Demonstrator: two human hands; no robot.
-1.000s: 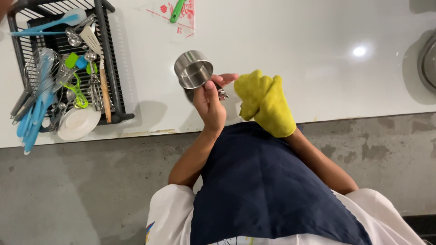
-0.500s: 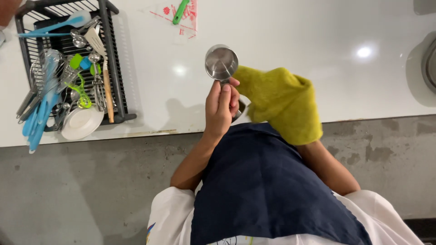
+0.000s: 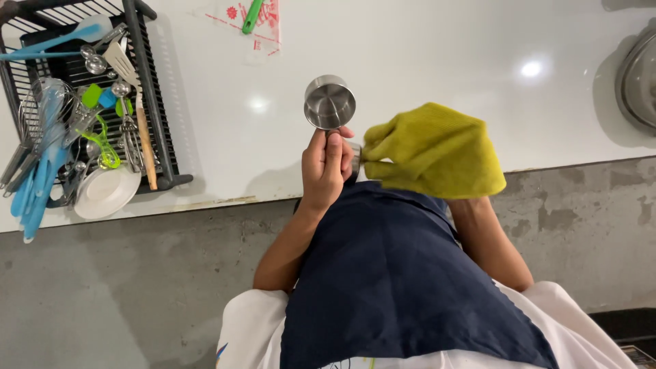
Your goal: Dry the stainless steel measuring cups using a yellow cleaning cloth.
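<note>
My left hand (image 3: 326, 164) grips the short handle of a small steel measuring cup (image 3: 330, 102) and holds it upright above the white counter (image 3: 424, 55), open side towards me. A yellow cloth (image 3: 430, 150) is bunched over my right hand, which is hidden inside it; only the right forearm (image 3: 486, 236) shows. The cloth's tip touches a second bit of steel (image 3: 356, 160) just below my left fingers. A navy apron (image 3: 403, 273) covers my front.
A black dish rack (image 3: 154, 102) at the left holds blue spatulas, a whisk, a wooden-handled turner and a white saucer (image 3: 106, 193). A green-handled tool (image 3: 251, 15) lies on a red-printed sheet at the top. A steel bowl (image 3: 639, 78) is at the right edge.
My left hand has carried the cup to the right and turned its opening towards me. The cloth-covered right hand has moved right and the cloth has spread out wider.
</note>
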